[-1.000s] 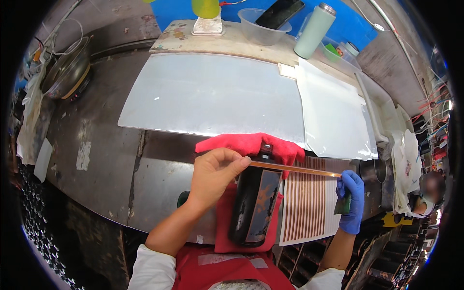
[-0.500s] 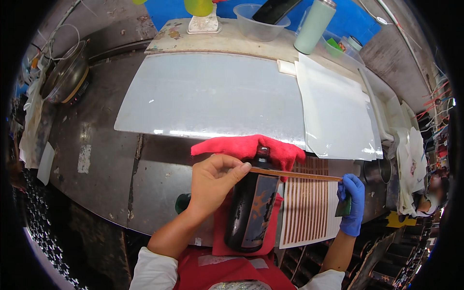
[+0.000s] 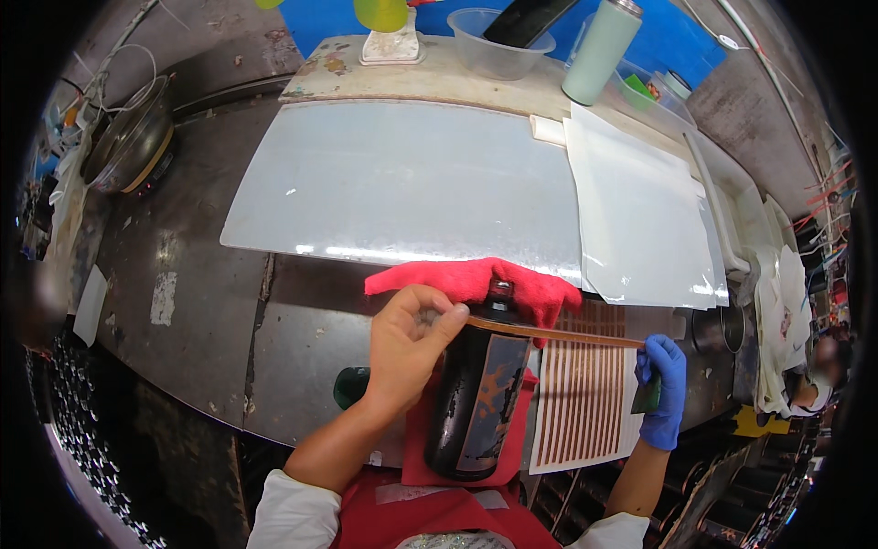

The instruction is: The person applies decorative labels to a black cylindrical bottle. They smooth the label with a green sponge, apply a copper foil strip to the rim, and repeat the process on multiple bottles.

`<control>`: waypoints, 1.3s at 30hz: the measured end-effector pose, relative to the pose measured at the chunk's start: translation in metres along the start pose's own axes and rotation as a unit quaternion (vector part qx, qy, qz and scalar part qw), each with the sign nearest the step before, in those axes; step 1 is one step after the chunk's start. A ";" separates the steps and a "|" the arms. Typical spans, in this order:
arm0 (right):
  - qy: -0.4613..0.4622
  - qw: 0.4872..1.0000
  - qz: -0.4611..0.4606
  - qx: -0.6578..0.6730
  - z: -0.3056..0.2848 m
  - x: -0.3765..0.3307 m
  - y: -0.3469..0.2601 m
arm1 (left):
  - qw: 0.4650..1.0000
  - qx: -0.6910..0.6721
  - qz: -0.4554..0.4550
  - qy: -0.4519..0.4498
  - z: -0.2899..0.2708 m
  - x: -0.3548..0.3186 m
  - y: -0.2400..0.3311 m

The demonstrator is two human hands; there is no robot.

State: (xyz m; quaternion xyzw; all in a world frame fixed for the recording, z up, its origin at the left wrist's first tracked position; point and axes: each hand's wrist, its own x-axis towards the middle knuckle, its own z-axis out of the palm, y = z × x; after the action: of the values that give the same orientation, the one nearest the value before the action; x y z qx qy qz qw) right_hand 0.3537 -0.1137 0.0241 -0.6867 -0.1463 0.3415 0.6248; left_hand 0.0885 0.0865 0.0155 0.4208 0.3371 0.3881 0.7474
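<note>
A narrow copper-brown strip (image 3: 572, 338) stretches nearly level between my two hands, across the upper part of a dark bottle (image 3: 462, 403). My bare left hand (image 3: 410, 343) pinches its left end between thumb and forefinger. Blue-gloved, my right hand (image 3: 665, 389) grips the other end, with a dark green flat piece (image 3: 647, 396) also in its fingers. The bottle lies tilted, neck away from me, on red cloth (image 3: 430, 277), and bears a dark patterned label. Whether the strip touches it I cannot tell. Under the strip's right half is a white sheet (image 3: 545, 457) with rows of similar brown strips.
A pale grey board (image 3: 393, 183) spans the back, with white sheets (image 3: 640, 220) on its right. Behind stand a clear bowl (image 3: 489, 59), a pale green flask (image 3: 602, 50) and a small scale (image 3: 391, 46). A dark green round object (image 3: 350, 387) is left of my forearm.
The view has shifted slightly. Both hands still hold the strip over the bottle, and its left end sits a little closer to the bottle's left edge.
</note>
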 end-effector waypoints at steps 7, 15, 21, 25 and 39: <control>0.009 1.000 0.006 -0.004 -0.001 0.003 0.007 | 0.995 -0.086 0.018 0.035 0.019 -0.005 -0.004; 0.003 0.999 0.028 0.015 0.001 0.005 0.014 | 0.996 -0.079 0.029 0.034 0.009 -0.002 -0.015; 0.007 1.000 0.024 0.000 0.001 0.004 0.018 | 0.996 -0.044 0.048 0.067 0.012 -0.005 -0.018; -0.002 1.000 0.016 -0.014 0.002 0.008 0.018 | 0.924 0.275 0.258 0.067 0.008 -0.053 -0.011; -0.068 0.997 0.005 -0.037 0.058 -0.009 0.001 | 0.827 0.474 0.125 -0.276 -0.061 -0.116 -0.027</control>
State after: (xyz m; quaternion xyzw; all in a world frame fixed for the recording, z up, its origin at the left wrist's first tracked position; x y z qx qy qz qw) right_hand 0.3092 -0.0755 0.0263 -0.6852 -0.1975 0.3850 0.5859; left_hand -0.0089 -0.0003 -0.0133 0.8516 0.2041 0.1385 0.4626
